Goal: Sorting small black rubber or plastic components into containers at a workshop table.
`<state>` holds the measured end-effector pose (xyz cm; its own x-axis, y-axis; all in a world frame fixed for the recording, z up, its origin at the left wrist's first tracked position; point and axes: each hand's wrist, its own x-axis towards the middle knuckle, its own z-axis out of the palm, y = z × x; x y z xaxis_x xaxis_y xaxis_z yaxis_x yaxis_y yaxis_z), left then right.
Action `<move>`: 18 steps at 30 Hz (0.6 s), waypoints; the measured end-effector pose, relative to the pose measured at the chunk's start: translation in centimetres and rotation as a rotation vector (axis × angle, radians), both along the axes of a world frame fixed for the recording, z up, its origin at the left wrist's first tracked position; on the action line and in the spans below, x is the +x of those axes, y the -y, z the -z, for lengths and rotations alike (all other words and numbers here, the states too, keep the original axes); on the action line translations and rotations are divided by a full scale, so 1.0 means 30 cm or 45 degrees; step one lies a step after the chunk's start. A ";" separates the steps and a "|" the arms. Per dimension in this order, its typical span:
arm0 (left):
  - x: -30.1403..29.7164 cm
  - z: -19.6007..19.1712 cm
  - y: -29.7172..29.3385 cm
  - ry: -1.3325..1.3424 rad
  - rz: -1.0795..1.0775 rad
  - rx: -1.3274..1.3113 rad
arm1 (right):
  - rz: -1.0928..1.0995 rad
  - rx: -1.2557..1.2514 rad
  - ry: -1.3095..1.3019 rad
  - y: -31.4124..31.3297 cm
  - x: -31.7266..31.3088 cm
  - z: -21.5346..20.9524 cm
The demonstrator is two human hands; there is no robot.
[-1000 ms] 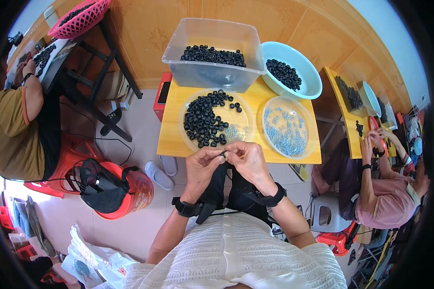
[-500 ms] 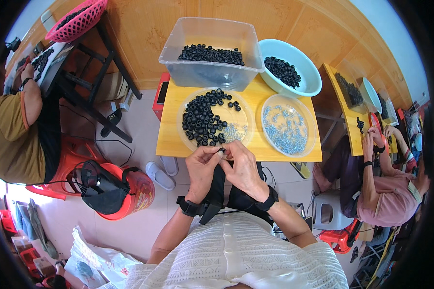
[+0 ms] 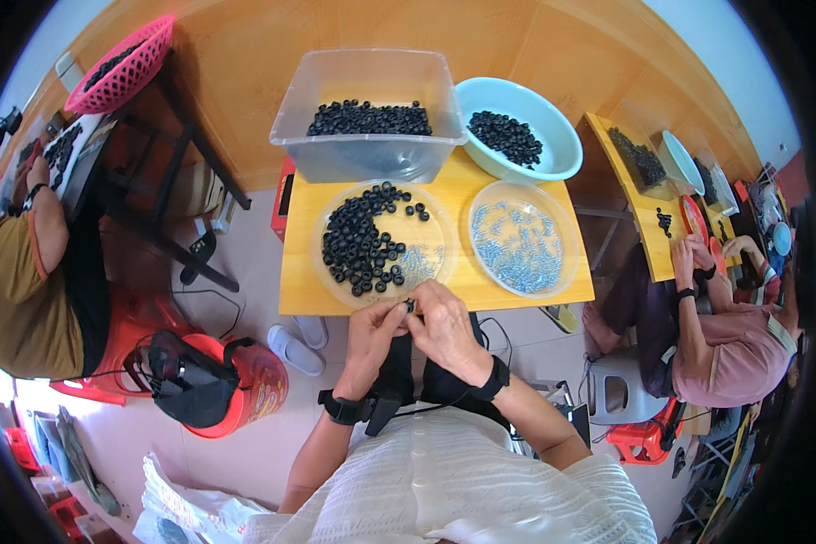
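"What's on the floor to the left?"

"A red bucket with a black bag over its top, pale slippers near it, and a white sack lower down."

"Who else is about?"

"A person in brown at the far left, below a pink basket, and a person in pink on the right, next to a grey stool."

"Anything by that stool?"

"A red stool, just below it."
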<state>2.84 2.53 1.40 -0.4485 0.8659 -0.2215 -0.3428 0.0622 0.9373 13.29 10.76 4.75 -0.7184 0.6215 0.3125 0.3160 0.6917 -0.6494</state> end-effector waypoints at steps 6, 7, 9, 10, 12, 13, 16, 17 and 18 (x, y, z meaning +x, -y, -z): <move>0.011 0.016 0.000 -0.113 -0.036 -0.088 | 0.023 0.045 -0.046 0.011 0.001 0.011; 0.015 0.015 -0.002 -0.115 -0.028 -0.083 | 0.016 0.047 -0.034 0.010 0.002 0.011; 0.021 0.007 -0.005 -0.026 -0.054 -0.080 | 0.023 0.059 -0.046 0.010 0.006 0.015; 0.025 0.010 -0.006 -0.026 -0.050 -0.079 | 0.022 0.043 -0.026 0.012 0.009 0.017; 0.030 0.020 -0.009 0.026 -0.048 -0.062 | 0.022 0.024 -0.005 0.011 0.014 0.023; 0.030 0.020 -0.009 0.027 -0.047 -0.064 | 0.011 0.028 -0.017 0.010 0.017 0.026; 0.022 0.018 -0.006 0.030 -0.015 -0.053 | -0.003 0.044 -0.045 -0.004 0.024 0.033; 0.019 0.020 -0.007 0.060 0.025 -0.077 | -0.002 0.058 -0.062 -0.013 0.027 0.034; 0.013 0.019 -0.010 0.087 0.067 -0.097 | -0.010 0.010 -0.055 -0.036 0.030 0.030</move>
